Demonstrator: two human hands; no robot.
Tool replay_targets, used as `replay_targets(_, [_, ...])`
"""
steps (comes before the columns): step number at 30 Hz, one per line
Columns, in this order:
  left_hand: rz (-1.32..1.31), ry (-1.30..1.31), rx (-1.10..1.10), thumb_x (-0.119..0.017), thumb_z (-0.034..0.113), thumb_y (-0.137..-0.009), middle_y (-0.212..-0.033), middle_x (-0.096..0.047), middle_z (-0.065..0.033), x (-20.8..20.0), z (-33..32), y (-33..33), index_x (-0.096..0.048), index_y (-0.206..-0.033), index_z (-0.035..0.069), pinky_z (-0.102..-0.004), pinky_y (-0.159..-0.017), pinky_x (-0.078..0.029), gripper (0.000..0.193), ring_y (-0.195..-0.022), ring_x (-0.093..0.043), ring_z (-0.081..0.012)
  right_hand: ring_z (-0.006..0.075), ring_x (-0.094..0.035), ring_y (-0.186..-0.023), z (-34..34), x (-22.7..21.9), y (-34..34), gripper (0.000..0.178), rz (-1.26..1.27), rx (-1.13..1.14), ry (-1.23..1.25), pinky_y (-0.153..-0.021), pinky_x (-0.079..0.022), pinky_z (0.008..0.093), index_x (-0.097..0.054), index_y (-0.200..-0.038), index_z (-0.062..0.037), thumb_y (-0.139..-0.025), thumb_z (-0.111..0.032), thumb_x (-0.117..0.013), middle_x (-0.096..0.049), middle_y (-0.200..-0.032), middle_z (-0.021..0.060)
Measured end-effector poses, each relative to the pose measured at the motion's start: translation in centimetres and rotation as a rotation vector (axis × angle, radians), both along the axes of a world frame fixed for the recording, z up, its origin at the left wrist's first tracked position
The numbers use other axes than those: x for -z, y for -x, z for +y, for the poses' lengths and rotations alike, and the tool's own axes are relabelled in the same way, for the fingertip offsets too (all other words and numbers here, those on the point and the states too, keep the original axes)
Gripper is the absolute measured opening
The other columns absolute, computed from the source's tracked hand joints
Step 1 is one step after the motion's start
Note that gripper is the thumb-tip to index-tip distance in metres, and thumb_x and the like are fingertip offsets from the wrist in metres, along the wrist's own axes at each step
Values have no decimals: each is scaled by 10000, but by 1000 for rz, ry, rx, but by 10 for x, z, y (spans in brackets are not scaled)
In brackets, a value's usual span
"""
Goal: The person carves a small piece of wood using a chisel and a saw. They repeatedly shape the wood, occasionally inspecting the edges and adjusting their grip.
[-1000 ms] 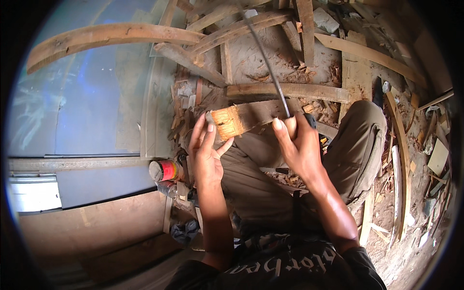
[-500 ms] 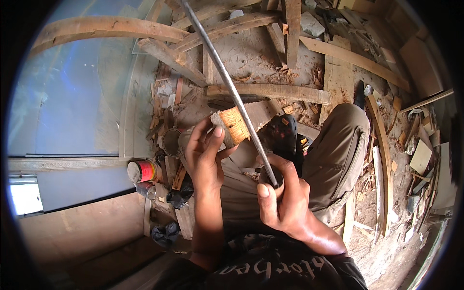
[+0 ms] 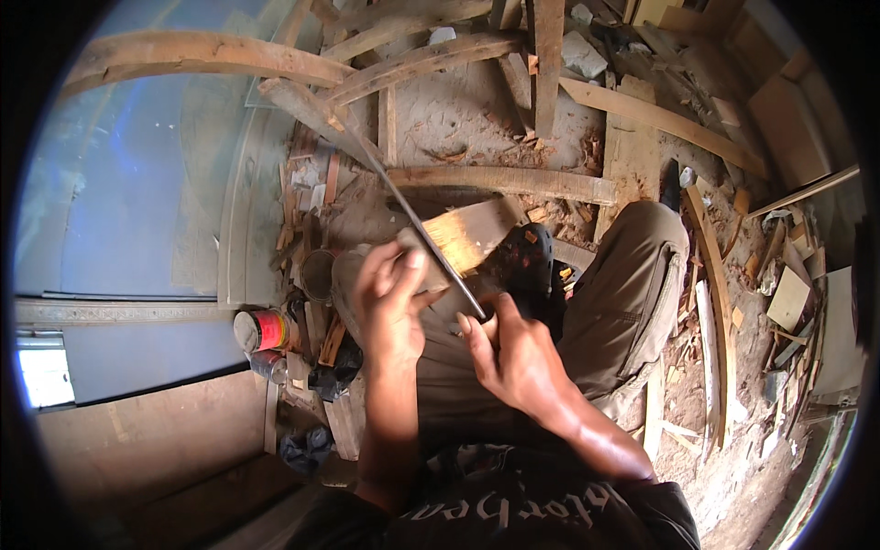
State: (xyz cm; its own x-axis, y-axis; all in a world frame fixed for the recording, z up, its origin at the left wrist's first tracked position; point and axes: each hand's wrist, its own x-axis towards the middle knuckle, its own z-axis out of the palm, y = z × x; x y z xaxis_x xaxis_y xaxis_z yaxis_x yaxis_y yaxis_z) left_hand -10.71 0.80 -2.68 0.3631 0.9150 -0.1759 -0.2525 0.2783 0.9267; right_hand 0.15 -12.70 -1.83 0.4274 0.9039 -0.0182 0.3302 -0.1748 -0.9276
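Note:
My left hand (image 3: pixel 392 307) is closed around the near-left end of a wood piece (image 3: pixel 451 242), whose bright yellow fresh-cut face shows between darker surfaces. Beyond it a grey-brown wooden part seems to continue toward my foot. In my right hand (image 3: pixel 522 357) is the short handle of a long straight metal tool (image 3: pixel 409 209). The tool is seen edge-on, so whether it is a blade or a rod I cannot tell. It slants up and left across the wood piece; whether it touches is unclear. Motion blurs my left fingers and the wood.
My bent knee (image 3: pixel 632 266) rises at the right. Curved timbers (image 3: pixel 504 181) lie ahead, with another long timber (image 3: pixel 718 312) at the right among scraps. Left of me stand a red-labelled can (image 3: pixel 266 330) and a pale blue panel (image 3: pixel 137 192). Wood chips litter the ground.
My right hand has shifted slightly left and up, and the tool's far end has dropped lower in the view. The wood piece remains in my left hand, now blurred.

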Motion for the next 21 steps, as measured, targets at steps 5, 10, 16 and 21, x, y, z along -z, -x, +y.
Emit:
replay_targets(5, [-53, 38, -34, -727, 113, -942, -1141, -673, -75, 4, -7, 8, -609, -1227, 13, -357, -725, -668, 324, -970, -675, -135, 393, -701, -612, -5, -17, -2, 305, 117, 1, -38, -519, -543, 433, -544, -1102, 67, -999, -198, -653, -673, -658, 178])
replay_targets(10, [-49, 28, -8, -722, 105, -947, -1155, -678, -60, 5, -1, 3, -613, -1223, 26, -350, -700, -656, 308, -970, -673, -134, 335, -690, -532, -16, -27, -3, 332, 133, 34, -101, -491, -517, 385, -534, -1150, 76, -989, -187, -659, -613, -555, 146])
replay_targets(16, [34, 39, -2, -688, 182, -965, -1144, -653, -69, 4, -10, 5, -611, -1191, 64, -448, -807, -644, 267, -1043, -669, -187, 406, -697, -618, -10, -18, -6, 336, 104, 4, -46, -521, -535, 450, -547, -1100, 60, -1008, -246, -648, -667, -634, 175])
replay_targets(21, [-47, 61, 1, -712, 145, -952, -1098, -671, -44, 7, -9, 0, -613, -1177, 56, -392, -754, -644, 261, -980, -668, -141, 327, -689, -536, -21, -31, -3, 353, 8, 57, -272, -497, -529, 392, -537, -1161, 86, -977, -183, -670, -614, -567, 140])
